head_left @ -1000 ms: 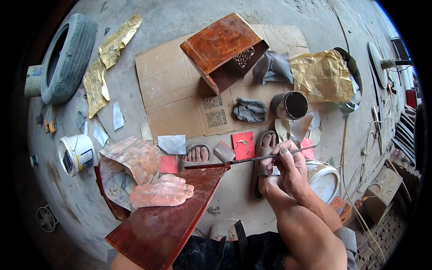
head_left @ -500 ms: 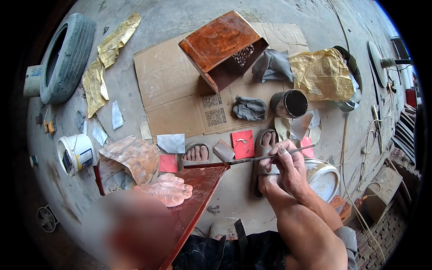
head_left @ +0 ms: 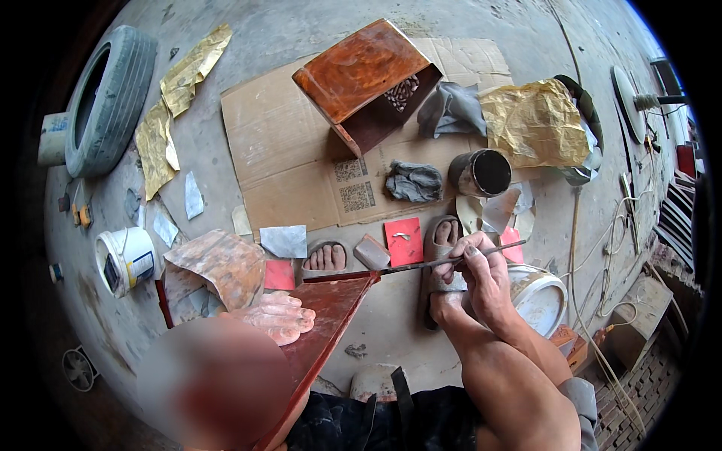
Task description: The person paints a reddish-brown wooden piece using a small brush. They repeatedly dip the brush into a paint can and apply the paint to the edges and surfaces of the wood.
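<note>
My left hand (head_left: 280, 316) lies flat on a reddish-brown varnished panel (head_left: 331, 316), fingers stretched and dusty. The panel slants across the lower left, over my lap. My right hand (head_left: 483, 270) pinches a thin dark file-like tool (head_left: 414, 266) between thumb and fingers. Its far left end meets the panel's upper right corner, and its pointed end sticks out right of the hand. Below the left hand, a blurred patch hides part of the panel. Beside the panel is a curled, stained sheet (head_left: 218, 267).
A glossy wooden box (head_left: 361, 68) rests on flattened cardboard (head_left: 278, 150). Nearby are a dark-filled can (head_left: 466, 173), a grey cloth (head_left: 414, 182), red sandpaper (head_left: 404, 239) and crumpled yellow paper (head_left: 534, 124). A white bucket (head_left: 139, 255) and a tyre (head_left: 113, 105) stand left; cables (head_left: 575, 248) trail right.
My left hand and the panel have shifted slightly left, as has most of the view. The tool stays in my right hand, its end still at the panel's corner.
</note>
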Demonstrator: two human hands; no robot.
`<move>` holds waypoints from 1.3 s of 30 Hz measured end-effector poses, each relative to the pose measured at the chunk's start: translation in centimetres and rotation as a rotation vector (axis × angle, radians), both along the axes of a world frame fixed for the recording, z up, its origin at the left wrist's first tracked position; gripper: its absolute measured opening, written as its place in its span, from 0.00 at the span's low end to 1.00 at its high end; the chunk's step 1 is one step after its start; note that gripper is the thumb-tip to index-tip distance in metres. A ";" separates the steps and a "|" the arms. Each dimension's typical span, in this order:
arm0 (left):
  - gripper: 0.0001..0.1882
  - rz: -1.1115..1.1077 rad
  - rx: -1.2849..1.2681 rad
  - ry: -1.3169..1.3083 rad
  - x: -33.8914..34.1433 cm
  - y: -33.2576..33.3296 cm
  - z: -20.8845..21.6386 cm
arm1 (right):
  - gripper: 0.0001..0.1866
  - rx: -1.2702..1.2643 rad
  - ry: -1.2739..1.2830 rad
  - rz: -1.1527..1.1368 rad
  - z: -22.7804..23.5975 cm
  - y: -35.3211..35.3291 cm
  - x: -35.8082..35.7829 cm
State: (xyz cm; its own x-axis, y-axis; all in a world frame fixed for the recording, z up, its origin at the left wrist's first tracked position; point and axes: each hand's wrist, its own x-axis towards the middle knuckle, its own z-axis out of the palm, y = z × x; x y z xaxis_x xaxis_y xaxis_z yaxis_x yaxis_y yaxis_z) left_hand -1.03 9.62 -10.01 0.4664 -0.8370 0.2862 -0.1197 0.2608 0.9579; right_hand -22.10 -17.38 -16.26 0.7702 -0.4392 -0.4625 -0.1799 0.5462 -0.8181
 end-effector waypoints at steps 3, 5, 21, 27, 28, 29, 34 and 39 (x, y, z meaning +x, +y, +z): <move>0.13 0.001 -0.006 -0.003 0.0 -0.1 0.0 | 0.12 0.006 -0.020 -0.034 -0.1 0.0 0.0; 0.13 0.003 -0.006 -0.002 0.1 -0.1 0.0 | 0.12 0.006 -0.026 -0.051 0.1 0.1 0.1; 0.13 0.001 -0.020 -0.002 0.1 -0.6 -0.5 | 0.11 -0.078 -0.036 -0.101 0.4 -0.5 -0.1; 0.13 0.049 -0.007 -0.030 0.4 0.1 -0.8 | 0.10 -0.811 0.045 -0.328 1.2 -7.0 0.1; 0.13 0.046 -0.006 -0.030 0.5 0.1 -0.9 | 0.09 -0.975 0.084 -0.327 0.7 -8.2 0.1; 0.13 0.047 -0.008 -0.029 0.4 0.0 -1.0 | 0.07 -1.117 0.189 -0.286 0.4 -9.3 0.3; 0.13 0.033 -0.008 -0.015 0.4 0.0 -1.2 | 0.05 -1.522 0.440 0.118 -1.5 -12.2 1.5; 0.13 0.024 0.006 -0.018 0.2 0.4 -0.9 | 0.08 -1.511 0.485 0.253 -5.0 -12.5 2.2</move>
State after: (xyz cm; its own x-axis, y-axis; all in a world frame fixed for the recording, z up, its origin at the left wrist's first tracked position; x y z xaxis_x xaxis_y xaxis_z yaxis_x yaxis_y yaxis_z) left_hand -0.85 9.98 -10.89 0.4815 -0.8271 0.2899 -0.1436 0.2519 0.9571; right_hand -19.85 -29.87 -21.24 0.8072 -0.5885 0.0457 -0.5263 -0.7527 -0.3955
